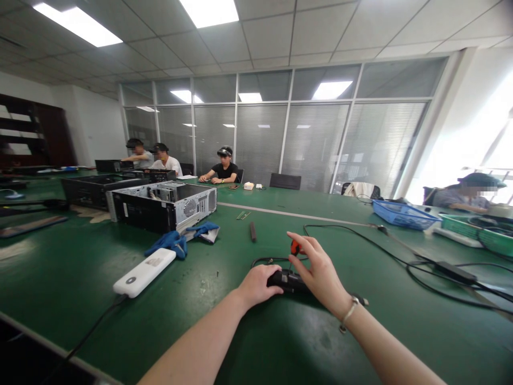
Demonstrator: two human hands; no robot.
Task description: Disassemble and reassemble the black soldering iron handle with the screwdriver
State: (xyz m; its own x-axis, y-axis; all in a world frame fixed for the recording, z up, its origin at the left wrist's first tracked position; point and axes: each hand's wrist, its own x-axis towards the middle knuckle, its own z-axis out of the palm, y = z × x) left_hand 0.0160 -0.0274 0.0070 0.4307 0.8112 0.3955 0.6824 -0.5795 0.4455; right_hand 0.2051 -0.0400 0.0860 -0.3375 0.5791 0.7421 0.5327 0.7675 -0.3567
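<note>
A long black device [295,282] with a cable lies on the green table in front of me; its exact kind does not show. My left hand [260,283] is closed around its left end, thumb on the near side. Above the device, my right hand [316,267] pinches a small screwdriver [295,247] by its red and black handle. The screwdriver stands nearly upright with its thin shaft pointing down at the device. Whether the tip sits in a screw is too small to tell. My right forearm and hand hide the device's right part.
An opened computer case [164,206], blue gloves [172,245] and a white power bank [145,271] are on the left. A dark strip [253,232] lies ahead. Cables, a black adapter [456,272], a blue basket [404,215] and a green basket [460,227] occupy the right. Several people sit around the table.
</note>
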